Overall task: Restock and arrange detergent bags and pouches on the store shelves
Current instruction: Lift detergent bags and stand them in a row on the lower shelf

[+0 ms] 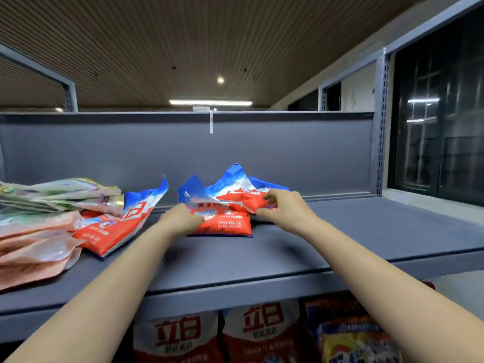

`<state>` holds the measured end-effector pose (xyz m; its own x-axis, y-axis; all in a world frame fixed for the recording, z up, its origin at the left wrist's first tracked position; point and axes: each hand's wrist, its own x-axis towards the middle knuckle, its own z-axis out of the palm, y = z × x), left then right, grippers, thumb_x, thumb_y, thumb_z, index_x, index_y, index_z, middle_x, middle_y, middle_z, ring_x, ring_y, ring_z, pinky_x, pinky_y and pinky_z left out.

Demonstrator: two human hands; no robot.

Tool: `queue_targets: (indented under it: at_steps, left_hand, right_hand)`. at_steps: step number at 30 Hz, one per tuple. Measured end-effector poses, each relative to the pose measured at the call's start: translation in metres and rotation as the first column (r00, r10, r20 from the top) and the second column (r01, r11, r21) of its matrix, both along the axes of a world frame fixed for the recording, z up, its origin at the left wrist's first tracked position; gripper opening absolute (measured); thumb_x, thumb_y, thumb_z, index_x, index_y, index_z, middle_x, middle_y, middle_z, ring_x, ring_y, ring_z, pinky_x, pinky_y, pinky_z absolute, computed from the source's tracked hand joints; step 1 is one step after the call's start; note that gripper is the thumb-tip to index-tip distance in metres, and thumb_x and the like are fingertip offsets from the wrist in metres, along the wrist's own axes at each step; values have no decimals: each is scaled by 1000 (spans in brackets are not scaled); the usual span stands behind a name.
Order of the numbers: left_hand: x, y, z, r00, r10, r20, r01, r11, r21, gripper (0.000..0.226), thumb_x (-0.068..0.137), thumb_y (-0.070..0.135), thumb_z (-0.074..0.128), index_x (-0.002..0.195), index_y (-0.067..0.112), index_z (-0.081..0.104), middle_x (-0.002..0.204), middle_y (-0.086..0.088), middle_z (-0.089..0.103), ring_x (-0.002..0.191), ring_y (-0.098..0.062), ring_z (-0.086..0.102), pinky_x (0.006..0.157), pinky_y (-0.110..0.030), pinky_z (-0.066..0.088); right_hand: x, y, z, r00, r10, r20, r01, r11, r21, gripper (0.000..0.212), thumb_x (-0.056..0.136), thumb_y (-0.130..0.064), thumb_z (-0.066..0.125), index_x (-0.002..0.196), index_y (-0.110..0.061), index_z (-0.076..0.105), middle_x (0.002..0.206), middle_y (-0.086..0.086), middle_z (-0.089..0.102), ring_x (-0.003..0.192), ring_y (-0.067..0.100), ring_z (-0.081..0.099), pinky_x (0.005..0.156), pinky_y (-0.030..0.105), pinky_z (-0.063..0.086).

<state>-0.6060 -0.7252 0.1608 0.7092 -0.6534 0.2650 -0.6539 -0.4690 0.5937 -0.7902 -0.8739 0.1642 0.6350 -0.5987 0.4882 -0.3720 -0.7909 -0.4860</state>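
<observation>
Head view looks down on a grey top shelf (340, 231) with both arms reaching in. At the middle of the shelf, against its back panel (183, 153), lie two red-and-blue detergent bags: the front bag (225, 224) lies flat, and the rear bag (243, 195) overlaps it from behind, its crumpled blue top sticking up. The left hand (180, 218) rests on the front bag's left end, fingers curled over it. The right hand (282, 205) pinches the rear bag's right side between thumb and fingers. Left of these two, apart from them, a third red-and-blue bag (117, 231) lies tilted, leaning on a pile of pink pouches (34, 252) at the shelf's left end, with green-and-silver pouches (52, 195) stacked above. Below the shelf's front edge, red-and-white bags (180, 336) and a yellow-and-blue bag (351, 341) stand on the lower level.
</observation>
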Motion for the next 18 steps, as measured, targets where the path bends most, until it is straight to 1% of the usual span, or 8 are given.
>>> queue_targets:
  at_steps: [2, 3, 5, 9, 12, 14, 16, 18]
  left_hand:
    - [9, -8, -4, 990, -138, -21, 139, 988, 65, 52, 78, 51, 55, 123, 23, 58, 124, -2, 60, 119, -24, 53, 105, -39, 38]
    - [14, -11, -5, 987, -158, -14, 158, 984, 79, 59, 79, 50, 52, 132, 26, 51, 134, -3, 54, 126, -24, 48, 108, -41, 34]
    - [22, -18, -5, 988, -152, 25, 148, 982, 119, 55, 87, 51, 46, 139, 34, 44, 146, -2, 42, 135, -22, 36, 113, -44, 26]
    - [30, -21, -12, 986, -154, 69, 128, 949, 289, 82, 62, 55, 49, 141, 48, 29, 152, -3, 24, 142, -30, 16, 117, -47, 12]
    - [38, -23, -19, 987, -128, 98, 95, 954, 286, 80, 69, 54, 67, 139, 53, 28, 152, -7, 20, 138, -40, 20, 115, -51, 16]
    - [40, -25, -22, 987, -101, 128, 62, 957, 282, 75, 74, 53, 67, 139, 50, 30, 155, -12, 9, 138, -46, 17, 115, -52, 16]
    - [35, -28, -22, 964, -97, 246, 17, 952, 307, 67, 80, 54, 61, 139, 41, 33, 159, -7, 1, 141, -46, 9, 114, -54, 15]
    - [27, -28, -21, 901, -132, 414, 2, 953, 302, 54, 87, 53, 53, 135, 32, 40, 158, -2, 14, 142, -36, 13, 112, -52, 18]
  right_hand:
    - [24, -13, 3, 993, -5, -121, -6, 996, -90, 46, 79, -38, 68, 121, -22, 56, 117, -1, 62, 110, 21, 57, 89, 39, 49]
    - [36, -18, 4, 984, -8, -178, -16, 991, -131, 54, 80, -36, 68, 129, -24, 51, 127, 0, 58, 118, 22, 53, 93, 39, 47]
    - [57, -27, 2, 964, -27, -264, -25, 981, -191, 67, 83, -32, 64, 144, -28, 36, 144, 0, 44, 131, 24, 42, 101, 40, 41]
    - [77, -41, -6, 959, -136, -250, 47, 942, -333, 57, 90, -26, 57, 142, -29, 35, 140, 2, 47, 126, 28, 44, 98, 37, 41]
    - [72, -41, -7, 962, -168, -217, 85, 934, -346, 46, 93, -31, 53, 136, -24, 38, 130, 6, 52, 120, 30, 48, 91, 38, 42]
    - [60, -37, -6, 961, -189, -201, 114, 936, -334, 43, 94, -33, 51, 132, -21, 38, 125, 7, 52, 116, 31, 50, 83, 38, 44]
    - [43, -30, -4, 953, -237, -190, 154, 916, -370, 42, 93, -31, 49, 132, -21, 36, 124, 6, 52, 112, 31, 52, 76, 36, 40]
    - [23, -17, -4, 926, -317, -206, 196, 869, -454, 45, 92, -29, 48, 134, -21, 34, 123, 5, 52, 111, 30, 53, 84, 37, 39]
